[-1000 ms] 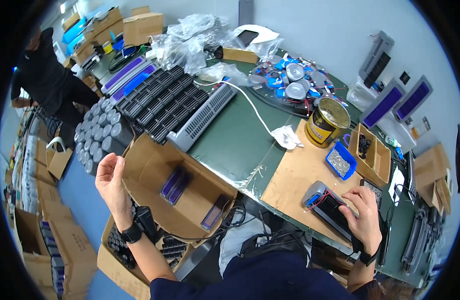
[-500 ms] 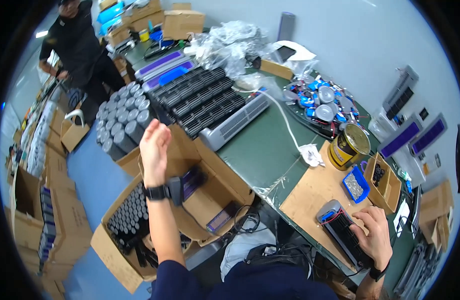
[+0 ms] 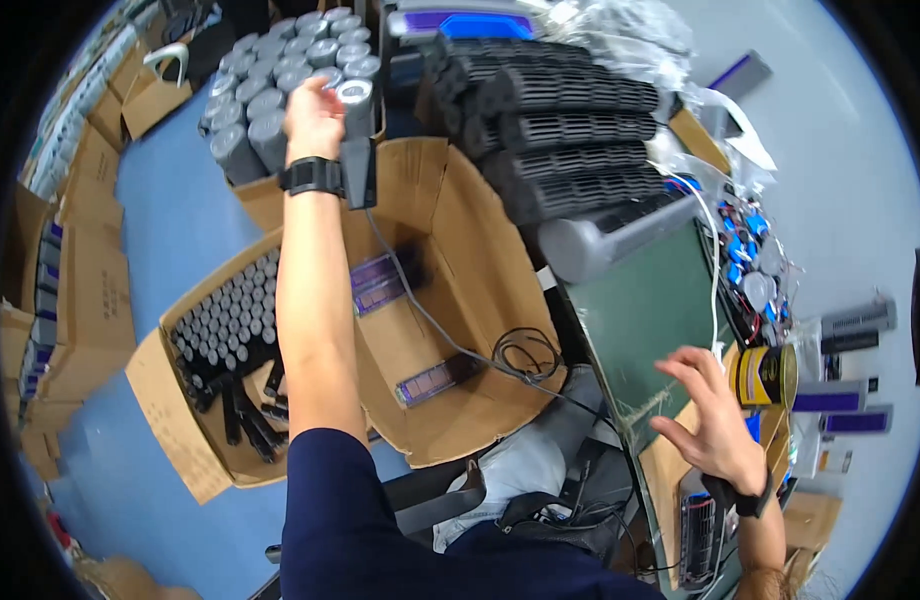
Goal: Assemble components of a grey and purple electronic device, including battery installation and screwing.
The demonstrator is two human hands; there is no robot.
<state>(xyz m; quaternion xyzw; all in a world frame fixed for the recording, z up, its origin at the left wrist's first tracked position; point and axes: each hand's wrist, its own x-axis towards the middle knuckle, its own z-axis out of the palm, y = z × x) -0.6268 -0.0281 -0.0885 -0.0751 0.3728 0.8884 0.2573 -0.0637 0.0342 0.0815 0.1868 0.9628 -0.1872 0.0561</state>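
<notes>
Blue floor [image 3: 165, 215] to L, green bench [image 3: 635, 320] to R, pale wall [image 3: 860, 220] past bench; big carton [image 3: 510, 260] open betw. floor & bench, w/ purple-faced parts [image 3: 435, 380] inside; 2nd carton [image 3: 175, 430] to its L, packed w/ small grey cylinders [image 3: 235, 315] & black bars [image 3: 242, 420]; L hand [image 3: 316, 120] stretched far fwd to grey canisters [image 3: 270, 75], massed upright just past big carton; fingers bent, tips at canister tops; can't tell if closed on one; dark block [image 3: 359, 172] beside its wrist, cable [image 3: 420, 312] running down across big carton; R hand [image 3: 712, 420] up nr bench edge, thumb & fingers well apart; yellow-black tin [image 3: 765, 376] just beside it; black unit [image 3: 697, 540] on tan board [image 3: 663, 468], nr R wrist; black grilles [image 3: 580, 130] stacked on bench, grey housing [image 3: 585, 250] on near side of stack.
</notes>
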